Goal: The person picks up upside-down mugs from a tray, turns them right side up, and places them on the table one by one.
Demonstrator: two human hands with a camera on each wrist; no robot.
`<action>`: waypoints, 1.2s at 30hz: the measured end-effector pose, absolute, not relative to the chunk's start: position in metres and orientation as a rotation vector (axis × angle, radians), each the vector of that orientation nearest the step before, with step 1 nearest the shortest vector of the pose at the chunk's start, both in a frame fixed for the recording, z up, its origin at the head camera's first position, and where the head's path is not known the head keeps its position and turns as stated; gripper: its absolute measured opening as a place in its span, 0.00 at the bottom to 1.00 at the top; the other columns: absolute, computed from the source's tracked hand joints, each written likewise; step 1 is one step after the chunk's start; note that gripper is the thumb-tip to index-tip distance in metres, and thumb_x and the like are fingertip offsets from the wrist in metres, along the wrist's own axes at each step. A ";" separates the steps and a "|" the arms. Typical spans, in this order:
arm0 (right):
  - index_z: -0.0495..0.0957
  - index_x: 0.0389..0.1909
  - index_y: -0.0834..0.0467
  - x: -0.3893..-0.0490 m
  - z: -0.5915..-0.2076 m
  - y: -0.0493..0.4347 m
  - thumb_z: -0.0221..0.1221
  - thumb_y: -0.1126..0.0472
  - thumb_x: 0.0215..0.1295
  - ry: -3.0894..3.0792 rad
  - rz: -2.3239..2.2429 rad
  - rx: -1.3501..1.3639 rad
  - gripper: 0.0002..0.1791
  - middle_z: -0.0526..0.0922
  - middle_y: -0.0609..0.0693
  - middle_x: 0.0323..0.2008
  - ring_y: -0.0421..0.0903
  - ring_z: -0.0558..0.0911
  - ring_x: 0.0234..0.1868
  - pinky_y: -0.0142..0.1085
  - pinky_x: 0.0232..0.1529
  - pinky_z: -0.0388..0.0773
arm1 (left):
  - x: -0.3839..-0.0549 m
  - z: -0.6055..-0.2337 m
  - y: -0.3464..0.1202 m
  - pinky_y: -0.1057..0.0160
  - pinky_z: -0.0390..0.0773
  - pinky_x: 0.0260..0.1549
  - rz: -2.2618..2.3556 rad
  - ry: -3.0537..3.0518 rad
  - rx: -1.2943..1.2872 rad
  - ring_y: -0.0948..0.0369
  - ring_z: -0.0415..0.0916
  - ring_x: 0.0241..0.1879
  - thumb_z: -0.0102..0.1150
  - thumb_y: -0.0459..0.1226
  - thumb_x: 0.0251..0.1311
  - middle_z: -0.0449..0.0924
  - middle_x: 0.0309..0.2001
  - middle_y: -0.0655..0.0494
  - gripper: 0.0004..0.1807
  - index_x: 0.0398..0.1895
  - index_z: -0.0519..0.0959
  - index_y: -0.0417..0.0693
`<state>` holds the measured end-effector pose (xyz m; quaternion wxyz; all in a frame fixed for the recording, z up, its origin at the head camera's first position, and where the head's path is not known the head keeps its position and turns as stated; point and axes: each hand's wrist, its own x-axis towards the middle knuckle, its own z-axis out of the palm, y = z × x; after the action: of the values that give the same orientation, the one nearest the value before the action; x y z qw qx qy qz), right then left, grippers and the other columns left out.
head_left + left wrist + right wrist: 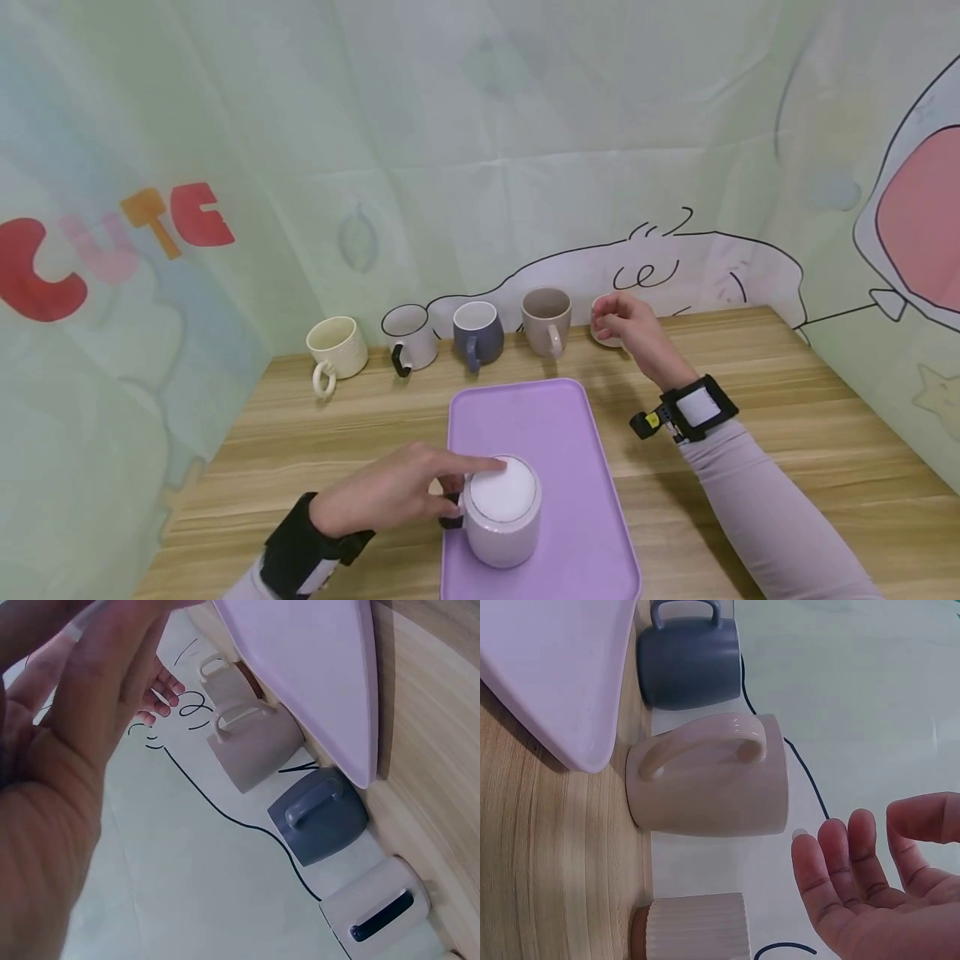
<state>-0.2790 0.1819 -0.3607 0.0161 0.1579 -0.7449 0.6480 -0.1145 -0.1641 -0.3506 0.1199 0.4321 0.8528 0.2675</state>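
On the lilac tray [517, 417] stands a white mug [504, 533] with a black handle, its flat white round face up. My left hand [401, 492] pinches it at the handle, the index finger lying over the top face. In the left wrist view this hand [82, 712] hides most of that mug. My right hand [633, 329] hovers by the ribbed white mug [697, 930] at the row's right end. The right wrist view shows its fingers [814, 870] loosely bent, apart from the mugs, holding nothing.
Along the table's back edge stand a cream mug [337, 346], a white mug with black rim and handle [412, 342], a blue-grey mug [480, 333] and a beige mug [546, 321]. Behind them hangs a printed cloth [420, 167]. Wooden tabletop [712, 475] flanks the tray.
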 end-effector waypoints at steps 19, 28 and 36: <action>0.66 0.51 0.74 -0.281 -0.364 0.181 0.47 0.70 0.70 -2.337 2.028 0.451 0.12 0.71 0.61 0.43 0.50 0.73 0.43 0.38 0.46 0.79 | -0.118 -0.364 -0.156 0.58 0.82 0.37 1.038 2.587 1.229 0.66 0.78 0.35 0.69 0.27 0.49 0.81 0.33 0.62 0.31 0.56 0.73 0.60; 0.66 0.52 0.73 -0.279 -0.360 0.179 0.47 0.68 0.72 -2.346 2.021 0.461 0.14 0.72 0.61 0.44 0.53 0.73 0.45 0.40 0.48 0.79 | -0.125 -0.364 -0.155 0.54 0.82 0.38 1.345 2.659 0.932 0.61 0.78 0.38 0.70 0.29 0.50 0.80 0.36 0.57 0.30 0.57 0.74 0.59; 0.67 0.51 0.70 -0.274 -0.357 0.176 0.47 0.66 0.73 -2.346 2.053 0.484 0.12 0.72 0.62 0.45 0.59 0.72 0.49 0.47 0.52 0.77 | -0.131 -0.335 -0.146 0.51 0.82 0.42 1.687 2.714 0.718 0.51 0.80 0.38 0.68 0.23 0.48 0.82 0.37 0.41 0.29 0.57 0.74 0.42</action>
<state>-0.2736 0.1763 -0.3567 -0.0066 0.1533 -0.7436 0.6508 -0.1308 -0.1463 -0.3348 -0.0667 0.2186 0.8267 0.5141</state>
